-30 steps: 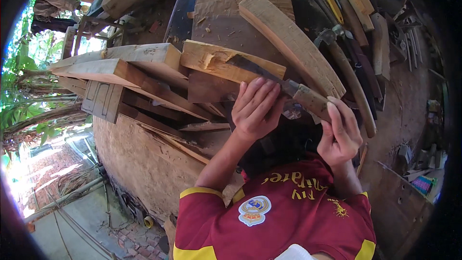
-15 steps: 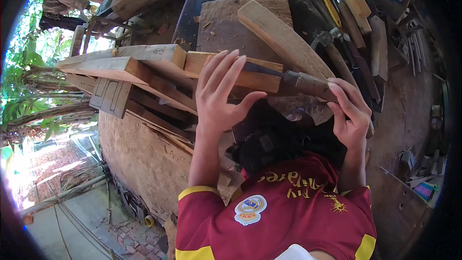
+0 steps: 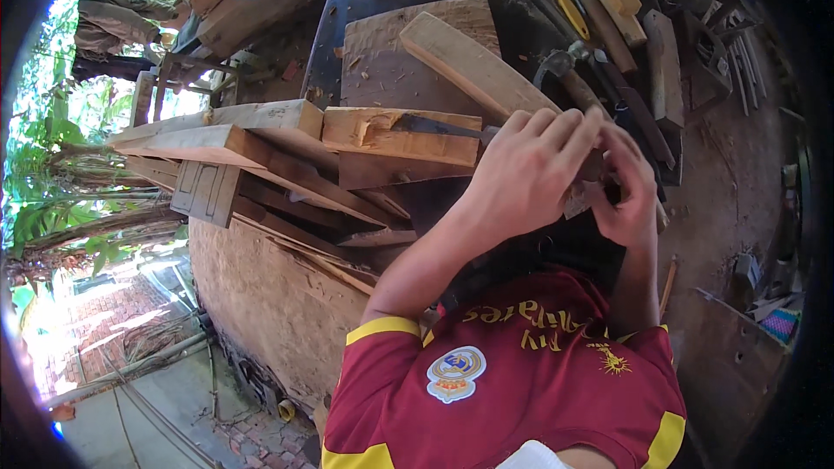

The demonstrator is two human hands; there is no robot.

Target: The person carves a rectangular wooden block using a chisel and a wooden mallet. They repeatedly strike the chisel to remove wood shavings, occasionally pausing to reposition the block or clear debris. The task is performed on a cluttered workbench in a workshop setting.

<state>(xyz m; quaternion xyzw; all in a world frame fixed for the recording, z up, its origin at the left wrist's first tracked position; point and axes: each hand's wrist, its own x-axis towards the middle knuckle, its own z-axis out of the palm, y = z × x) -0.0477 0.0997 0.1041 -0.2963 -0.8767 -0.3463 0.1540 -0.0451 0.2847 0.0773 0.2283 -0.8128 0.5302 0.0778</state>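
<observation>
Evidently for control, both hands crowded the chisel's handle: the left hand (image 3: pixel 530 169) lay curled over it, the right hand (image 3: pixel 630 195) closed beneath. The chisel (image 3: pixel 439 128) blade rested flat on the notched wooden block (image 3: pixel 400 135) on the surface (image 3: pixel 261 287), steadying the cut.

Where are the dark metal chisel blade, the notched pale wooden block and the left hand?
dark metal chisel blade (image 3: pixel 434 126), head view, middle of the blade.
notched pale wooden block (image 3: pixel 408 143), head view, its front face.
left hand (image 3: pixel 530 169), head view, back of the hand.
</observation>
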